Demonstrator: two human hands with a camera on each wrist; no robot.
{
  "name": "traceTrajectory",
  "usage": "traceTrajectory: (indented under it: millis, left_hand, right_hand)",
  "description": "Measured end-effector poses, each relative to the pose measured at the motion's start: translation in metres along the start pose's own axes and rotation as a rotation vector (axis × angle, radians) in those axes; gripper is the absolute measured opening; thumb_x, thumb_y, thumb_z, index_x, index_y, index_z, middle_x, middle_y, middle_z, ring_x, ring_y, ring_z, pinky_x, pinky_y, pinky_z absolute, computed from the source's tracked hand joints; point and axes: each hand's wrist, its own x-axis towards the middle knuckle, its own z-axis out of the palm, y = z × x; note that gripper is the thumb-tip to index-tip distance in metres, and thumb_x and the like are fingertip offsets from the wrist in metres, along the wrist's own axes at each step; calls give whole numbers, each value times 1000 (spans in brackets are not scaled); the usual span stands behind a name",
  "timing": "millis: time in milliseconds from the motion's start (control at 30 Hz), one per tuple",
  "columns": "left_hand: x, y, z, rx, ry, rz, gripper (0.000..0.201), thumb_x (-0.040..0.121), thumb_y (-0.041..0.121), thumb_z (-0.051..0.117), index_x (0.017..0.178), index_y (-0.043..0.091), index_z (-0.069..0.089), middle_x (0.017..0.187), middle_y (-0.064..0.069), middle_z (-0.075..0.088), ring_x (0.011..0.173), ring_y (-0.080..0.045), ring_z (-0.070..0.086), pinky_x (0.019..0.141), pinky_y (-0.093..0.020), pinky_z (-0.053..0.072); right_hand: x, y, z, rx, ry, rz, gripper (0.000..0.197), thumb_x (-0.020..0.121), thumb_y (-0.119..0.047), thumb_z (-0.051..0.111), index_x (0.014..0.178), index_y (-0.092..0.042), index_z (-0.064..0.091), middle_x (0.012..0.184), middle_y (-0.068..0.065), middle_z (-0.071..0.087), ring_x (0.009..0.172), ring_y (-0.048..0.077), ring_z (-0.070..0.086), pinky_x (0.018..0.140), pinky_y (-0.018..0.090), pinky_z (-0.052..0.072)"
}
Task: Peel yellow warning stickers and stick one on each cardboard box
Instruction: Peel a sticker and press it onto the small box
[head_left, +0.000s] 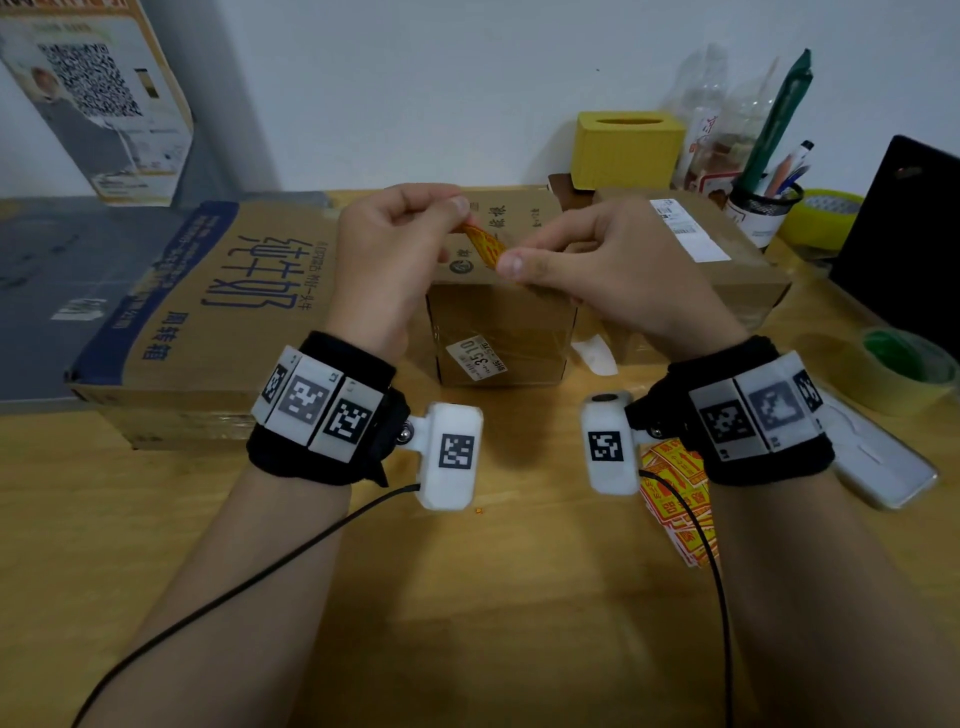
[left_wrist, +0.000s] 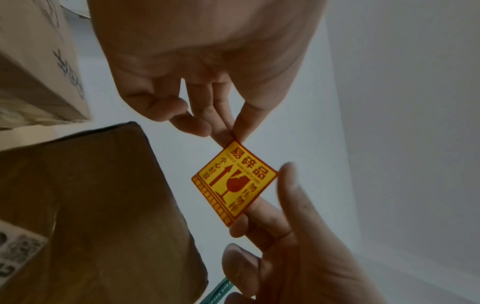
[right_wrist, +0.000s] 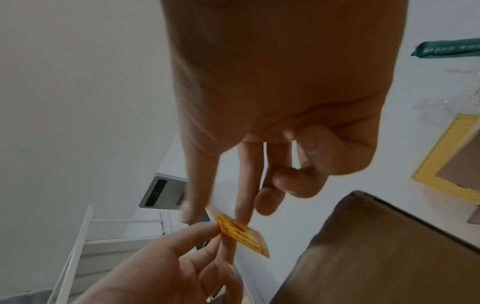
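Note:
A yellow warning sticker (head_left: 485, 244) with red print is held in the air above the small middle cardboard box (head_left: 498, 322). My left hand (head_left: 456, 221) pinches its upper corner and my right hand (head_left: 517, 260) pinches its lower end between thumb and fingers. The left wrist view shows the sticker (left_wrist: 233, 181) face on, with a broken-glass symbol. In the right wrist view the sticker (right_wrist: 239, 230) appears edge on between both hands. A large box with blue print (head_left: 208, 312) lies on the left and a third box (head_left: 727, 249) on the right. A pile of stickers (head_left: 675, 499) lies under my right wrist.
On the wooden desk (head_left: 467, 597) a white paper scrap (head_left: 595, 353) lies beside the small box. Behind stand a yellow tissue box (head_left: 628, 150), a pen holder (head_left: 763, 208) and bottles. Tape rolls (head_left: 909, 369), a white device (head_left: 878, 457) and a black screen (head_left: 904, 234) are at the right.

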Motion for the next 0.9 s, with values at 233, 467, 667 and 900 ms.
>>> traceTrajectory:
  millis: [233,467,667,900]
  left_hand:
    - [-2,3,0,-55,-22,-51,8,92,17,62,92,22,69,95,2,80,74,-4,66,56,-16,45]
    - [-2,3,2,18,-32,-132,24,73,21,65,96,27,71,110,0,73,109,-16,68,102,-47,53]
    - [-6,12,0,84,-96,-169,30,78,23,67,107,25,69,106,4,68,102,-14,63,101,-45,53]
    - [-15,26,-6,318,-237,-209,17,81,42,68,94,31,70,105,7,68,111,-20,61,103,-50,47]
  right_hand:
    - [5,6,1,21,169,2,14,87,-24,79,74,-26,76,50,-15,62,49,-1,52,53,12,38]
    - [11,17,-1,190,205,227,22,93,-25,70,72,-21,65,87,16,69,71,14,63,67,33,57]
    - [10,13,0,202,167,287,19,95,-22,69,77,-19,68,80,-1,74,57,4,69,59,24,59]
    - [6,4,2,60,85,318,20,92,-30,73,88,-12,79,98,14,78,76,27,77,77,44,65]
